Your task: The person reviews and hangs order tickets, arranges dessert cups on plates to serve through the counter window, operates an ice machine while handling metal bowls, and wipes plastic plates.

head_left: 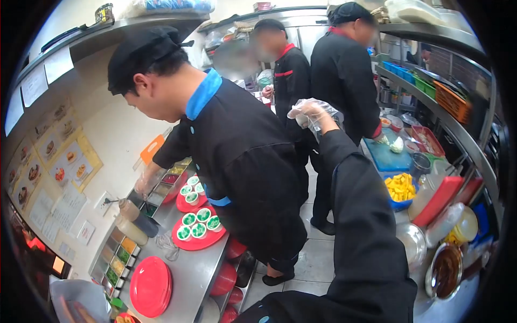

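My right hand (315,114) is raised at the end of my outstretched black sleeve (358,199), in the upper middle of the view. Clear, crinkled plastic, which looks like a loose disposable glove, covers its fingers. They look curled inward, and whatever lies inside them is hidden. Nearest to this hand, without visible contact, are the backs of co-workers in black. My left hand is out of view. At the left, a co-worker (242,145) with a blue collar leans over the steel counter (186,274), one hand (144,183) near its food trays.
Red plates (151,286) are stacked on the left counter, near lidded cups with green contents (198,230) and sauce bottles (131,231). On the right bench are a blue cutting board (385,156), yellow chunks in a blue container (400,188) and a bowl of brown sauce (446,271).
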Motion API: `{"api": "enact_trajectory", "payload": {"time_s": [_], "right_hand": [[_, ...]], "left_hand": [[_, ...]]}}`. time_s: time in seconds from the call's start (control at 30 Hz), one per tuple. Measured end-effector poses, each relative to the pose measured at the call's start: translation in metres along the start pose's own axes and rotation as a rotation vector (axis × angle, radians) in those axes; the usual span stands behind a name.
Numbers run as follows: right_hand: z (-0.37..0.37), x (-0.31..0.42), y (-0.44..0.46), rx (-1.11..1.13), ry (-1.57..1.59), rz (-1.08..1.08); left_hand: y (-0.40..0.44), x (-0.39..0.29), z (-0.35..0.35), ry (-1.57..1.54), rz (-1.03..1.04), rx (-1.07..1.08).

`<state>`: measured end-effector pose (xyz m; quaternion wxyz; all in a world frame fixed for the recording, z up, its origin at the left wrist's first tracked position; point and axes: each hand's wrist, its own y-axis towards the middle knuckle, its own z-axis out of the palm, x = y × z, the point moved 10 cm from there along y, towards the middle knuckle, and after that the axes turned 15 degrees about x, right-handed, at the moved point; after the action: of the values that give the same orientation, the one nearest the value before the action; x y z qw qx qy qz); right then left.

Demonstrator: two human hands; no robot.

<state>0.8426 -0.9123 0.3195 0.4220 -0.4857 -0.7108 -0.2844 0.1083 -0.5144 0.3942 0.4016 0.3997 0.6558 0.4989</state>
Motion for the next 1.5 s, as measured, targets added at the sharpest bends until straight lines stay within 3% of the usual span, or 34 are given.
{"api": "enact_trajectory", "payload": {"time_s": [0.03,0.07,0.1,0.13,0.17,0.2,0.23,0.27,0.3,0.33,0.4,0.47,0.5,0.53,0.57,0.6,0.63,0.7,0.77,0.8,0.87,0.9,0.97,1.03,1.33,1.4,1.5], "right_hand": [[-0.003,0.016,0.003,-0.047,-0.152,-0.101],[-0.008,0.009,0.021,0.004,0.030,-0.245],[-0.012,0.001,0.040,0.074,0.216,-0.382],[-0.013,-0.015,0.026,-0.016,0.591,-0.282],[-0.014,-0.020,0.030,-0.007,0.594,-0.280],[-0.028,-0.009,0.032,-0.191,-0.089,-0.432],[-0.019,-0.001,0.038,-0.371,-0.784,-0.560],[-0.015,-0.010,0.037,-0.413,-0.792,-0.649],[-0.013,-0.010,0.031,-0.353,-0.779,-0.574],[-0.007,-0.012,0.029,-0.290,-0.765,-0.502],[-0.006,-0.024,0.031,-0.367,-0.609,-0.493],[-0.002,-0.056,0.052,-0.159,0.349,-0.491],[0.002,-0.074,0.059,-0.166,0.795,-0.479],[0.024,-0.068,0.034,-0.102,1.265,-0.239],[0.012,-0.063,0.048,-0.071,0.638,-0.393],[0.003,-0.059,0.052,-0.205,0.051,-0.528],[-0.001,-0.071,0.047,-0.220,0.425,-0.396],[-0.017,-0.097,0.104,-0.104,0.233,-0.011],[-0.016,-0.111,0.138,-0.065,0.414,-0.294],[-0.004,-0.097,0.121,0.093,0.910,-0.446],[-0.005,-0.094,0.102,-0.152,0.828,-0.175],[-0.013,-0.101,0.123,-0.199,0.507,-0.261],[-0.020,-0.127,0.160,-0.291,0.183,-0.417],[0.013,-0.126,0.128,-0.132,0.947,-0.335],[0.035,-0.144,0.130,-0.207,0.534,-0.261],[0.040,-0.148,0.129,-0.229,0.426,-0.262],[0.058,-0.156,0.125,-0.239,0.220,-0.298]], "left_hand": [[-0.010,0.003,0.014,0.038,-0.231,0.178],[-0.005,-0.053,0.032,-0.324,-0.047,0.167],[-0.005,-0.089,0.048,-0.093,0.007,0.362],[-0.024,-0.082,0.068,-0.298,-0.188,0.433],[-0.044,-0.086,0.089,-0.438,-0.348,0.541],[-0.065,-0.080,0.110,-0.338,-0.139,0.637],[-0.069,-0.092,0.116,-0.339,-0.137,0.704],[-0.072,-0.109,0.125,-0.345,-0.131,0.765],[-0.050,-0.149,0.114,-0.241,-0.036,0.691],[-0.048,-0.151,0.113,-0.239,-0.038,0.679],[-0.049,-0.148,0.112,-0.141,-0.052,0.669],[-0.053,-0.134,0.112,-0.106,-0.186,0.704],[-0.050,-0.130,0.112,-0.120,-0.208,0.688],[-0.048,-0.125,0.114,-0.134,-0.234,0.669],[-0.046,-0.123,0.116,-0.057,-0.191,0.656],[-0.046,-0.120,0.123,-0.060,-0.185,0.667],[-0.043,-0.122,0.130,-0.057,-0.141,0.642],[-0.037,-0.130,0.142,-0.017,-0.111,0.635],[-0.041,-0.132,0.146,-0.014,-0.095,0.623],[-0.044,-0.136,0.146,-0.010,-0.056,0.608],[-0.049,-0.124,0.142,-0.035,-0.060,0.617],[-0.050,-0.118,0.138,0.052,-0.070,0.626],[-0.048,-0.111,0.128,0.125,-0.149,0.606],[-0.043,-0.110,0.114,0.201,-0.144,0.564],[-0.043,-0.109,0.104,0.368,-0.038,0.568],[-0.064,-0.064,0.106,0.259,-0.239,0.629],[-0.055,-0.074,0.101,0.281,-0.238,0.590]]}}
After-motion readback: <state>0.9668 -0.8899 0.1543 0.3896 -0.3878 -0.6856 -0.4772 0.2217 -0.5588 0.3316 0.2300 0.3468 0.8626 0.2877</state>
